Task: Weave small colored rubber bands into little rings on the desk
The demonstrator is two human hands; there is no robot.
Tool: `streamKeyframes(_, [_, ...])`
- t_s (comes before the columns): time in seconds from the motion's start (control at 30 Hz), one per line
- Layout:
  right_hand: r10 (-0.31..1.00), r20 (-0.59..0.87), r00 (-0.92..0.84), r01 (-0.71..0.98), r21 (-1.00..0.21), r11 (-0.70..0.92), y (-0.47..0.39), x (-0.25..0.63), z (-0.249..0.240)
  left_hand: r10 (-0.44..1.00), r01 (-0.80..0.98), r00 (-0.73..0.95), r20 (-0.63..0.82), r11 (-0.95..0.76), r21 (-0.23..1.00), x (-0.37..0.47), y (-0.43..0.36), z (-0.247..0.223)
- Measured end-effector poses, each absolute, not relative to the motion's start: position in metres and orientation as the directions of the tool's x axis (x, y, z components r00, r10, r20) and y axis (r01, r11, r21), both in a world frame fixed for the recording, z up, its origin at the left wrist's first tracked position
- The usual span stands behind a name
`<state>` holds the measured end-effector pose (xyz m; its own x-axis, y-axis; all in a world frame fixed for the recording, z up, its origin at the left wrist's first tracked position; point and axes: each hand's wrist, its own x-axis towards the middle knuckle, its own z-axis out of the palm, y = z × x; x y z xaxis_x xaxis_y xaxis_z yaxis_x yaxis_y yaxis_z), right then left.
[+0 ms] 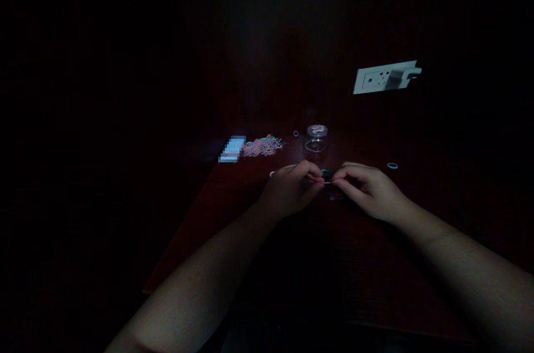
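Note:
Both hands meet over the dark red table, thumbs and fingers pinched. Between their fingertips runs a thin pale pink elastic hair tie (327,183). My left hand (294,186) grips one end of it and my right hand (369,189) the other. Just behind the fingertips lies a green hair tie (325,173). Something pinkish (335,196) shows dimly below the hands, too dark to make out. Beside my left hand, a pink band (272,174) is partly hidden.
A heap of colourful hair ties (263,146) lies next to a lit phone (232,149). Behind the hands stands a clear jar (316,144). Single hair ties lie at the back (296,133) and right (392,165). A wall socket (377,79) holds a plug.

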<state>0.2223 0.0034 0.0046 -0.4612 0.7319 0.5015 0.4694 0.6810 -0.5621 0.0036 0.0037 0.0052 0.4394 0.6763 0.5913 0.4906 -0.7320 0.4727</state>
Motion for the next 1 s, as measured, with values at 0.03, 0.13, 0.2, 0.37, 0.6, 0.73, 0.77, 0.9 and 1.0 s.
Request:
streamKeyframes(0.03, [0.732,0.498,-0.465,0.469,-0.562,0.681,0.0037,0.2226,0.0043,0.674,0.491,0.442,0.592,-0.734,0.469,0.0036,0.0036,0.0054])
streamKeyframes(0.13, [0.731,0.499,-0.466,0.474,-0.557,0.682,0.0042,0.2231,0.0042,0.67,0.497,0.443,0.595,-0.736,0.459,0.0037,0.0037,0.0057])
streamKeyframes(0.2, [0.73,0.501,-0.464,0.476,-0.554,0.683,0.0042,0.2232,0.0045,0.664,0.499,0.443,0.602,-0.741,0.45,0.0039,0.0039,0.0056])
streamKeyframes(0.37, [0.748,0.494,-0.442,0.486,-0.569,0.663,0.0039,0.2251,0.0049,0.66,0.525,0.427,0.618,-0.737,0.425,0.0039,0.0041,0.0047])
streamKeyframes(0.6, [0.73,0.496,-0.471,0.437,-0.587,0.681,0.0024,0.2252,0.0034,0.667,0.514,0.431,0.607,-0.735,0.442,0.0031,0.0041,0.0053])
streamKeyframes(0.73, [0.714,0.502,-0.488,0.424,-0.579,0.696,0.0011,0.2235,0.0036,0.664,0.527,0.422,0.617,-0.734,0.429,0.0038,0.0041,0.0056])
streamKeyframes(0.77, [0.712,0.503,-0.49,0.426,-0.574,0.699,0.0011,0.2234,0.0037,0.662,0.527,0.422,0.619,-0.735,0.426,0.004,0.004,0.0056])
streamKeyframes(0.9, [0.706,0.513,-0.488,0.433,-0.561,0.706,0.0024,0.2236,0.0039,0.659,0.519,0.426,0.62,-0.739,0.429,0.0041,0.0042,0.0046])
streamKeyframes(1.0, [0.7,0.521,-0.489,0.436,-0.549,0.713,0.0031,0.2238,0.0039,0.663,0.514,0.435,0.61,-0.739,0.436,0.0035,0.0043,0.0037])
